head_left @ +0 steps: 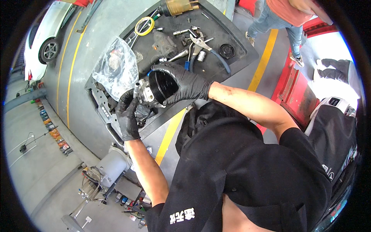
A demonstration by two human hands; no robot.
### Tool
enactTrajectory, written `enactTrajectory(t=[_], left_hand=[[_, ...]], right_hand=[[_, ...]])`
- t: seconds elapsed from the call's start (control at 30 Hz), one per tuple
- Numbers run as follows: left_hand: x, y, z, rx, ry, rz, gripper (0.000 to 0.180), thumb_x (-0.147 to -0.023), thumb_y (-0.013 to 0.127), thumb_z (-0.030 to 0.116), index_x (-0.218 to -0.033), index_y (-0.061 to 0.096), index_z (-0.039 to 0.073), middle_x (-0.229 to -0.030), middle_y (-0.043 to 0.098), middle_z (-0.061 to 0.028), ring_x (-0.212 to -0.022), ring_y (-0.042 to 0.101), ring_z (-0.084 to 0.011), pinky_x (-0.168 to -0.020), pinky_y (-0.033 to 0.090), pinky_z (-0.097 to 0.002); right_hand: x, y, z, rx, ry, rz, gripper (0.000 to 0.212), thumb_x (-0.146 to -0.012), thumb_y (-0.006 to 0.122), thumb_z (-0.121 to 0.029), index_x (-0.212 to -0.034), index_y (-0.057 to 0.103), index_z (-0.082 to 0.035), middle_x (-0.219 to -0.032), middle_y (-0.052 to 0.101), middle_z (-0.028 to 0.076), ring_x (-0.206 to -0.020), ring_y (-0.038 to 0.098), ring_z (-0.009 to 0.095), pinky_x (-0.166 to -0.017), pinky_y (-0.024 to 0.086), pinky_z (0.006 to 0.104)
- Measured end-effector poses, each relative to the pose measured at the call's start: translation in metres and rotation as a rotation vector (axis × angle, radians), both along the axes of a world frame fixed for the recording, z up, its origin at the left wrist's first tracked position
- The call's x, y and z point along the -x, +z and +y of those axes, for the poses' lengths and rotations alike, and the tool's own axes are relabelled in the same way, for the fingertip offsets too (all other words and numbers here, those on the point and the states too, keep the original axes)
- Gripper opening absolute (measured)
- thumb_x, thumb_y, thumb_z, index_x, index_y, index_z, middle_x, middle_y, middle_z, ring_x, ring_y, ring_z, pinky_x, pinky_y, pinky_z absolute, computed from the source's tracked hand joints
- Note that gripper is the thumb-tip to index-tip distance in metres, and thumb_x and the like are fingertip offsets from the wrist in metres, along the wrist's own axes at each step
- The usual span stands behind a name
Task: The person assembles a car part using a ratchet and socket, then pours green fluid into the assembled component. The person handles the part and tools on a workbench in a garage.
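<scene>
Now in hand: ribbed black pulley (156, 87), seemingly joined to a metal housing (147, 92), over the near left part of the tabletop (222, 33); resting or lifted, can't tell.
Right hand (185, 82): black-gloved, fingers grasping the pulley, long ones over the far rim, thumb at the near rim.
Left hand (128, 116): black-gloved, fingers curled around the metal housing by its short pipe (136, 89); exact contact partly hidden.
Pulley handling: reads as a two-handed steadying hold; best to let one side anchor the housing while the other guides the rim, pressure even, no skewing.
Housing weight: probably hefty, possibly slick; a deep wrap should beat a fingertip pinch.
Bag clearance: clear plastic bag (119, 69) sits just beside the part; film could catch under the fingers, so worth avoiding.
Tool clearance: pliers (198, 41) and round black cap (227, 50) lie beyond the right hand; any turn should stay short of them.
Right forearm (249, 102): comes from the right, elbow bent, back of the hand up.
Left forearm (145, 166): rises from below, slanting up-left, wrist roughly straight.
Hand pairing: opposite sides of the part, right one higher in view.
</scene>
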State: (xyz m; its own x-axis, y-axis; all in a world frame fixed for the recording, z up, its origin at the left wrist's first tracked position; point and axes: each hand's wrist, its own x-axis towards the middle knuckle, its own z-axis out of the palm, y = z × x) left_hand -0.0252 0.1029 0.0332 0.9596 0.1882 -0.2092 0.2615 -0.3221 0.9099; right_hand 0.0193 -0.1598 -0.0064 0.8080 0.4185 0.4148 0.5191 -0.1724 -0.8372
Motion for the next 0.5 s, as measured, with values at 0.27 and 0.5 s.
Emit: enactTrajectory(t=[0.27,0.5], left_hand=[[-0.004,-0.018,-0.011,0.234,-0.050,-0.023,0.039,-0.090,0.067,0.008,-0.129,0.063,0.002,-0.122,0.066,-0.0066,-0.107,0.060,-0.0180,-0.093,0.049,-0.0321],[0.019,-0.009,-0.046,0.349,-0.017,-0.095,0.027,-0.092,0.071,0.010,-0.119,0.066,0.007,-0.100,0.068,-0.0014,-0.068,0.058,-0.0077,-0.055,0.046,-0.0215]], right_hand=[[0.000,-0.023,0.006,-0.110,0.104,0.056,0.126,-0.055,0.098,-0.036,-0.153,0.027,-0.001,-0.145,0.043,0.021,-0.136,0.043,0.036,-0.117,0.034,0.0456],[0.017,-0.009,-0.003,0.057,0.097,0.015,0.124,-0.054,0.096,-0.036,-0.155,0.029,-0.010,-0.149,0.037,0.024,-0.138,0.037,0.045,-0.116,0.032,0.0531]])
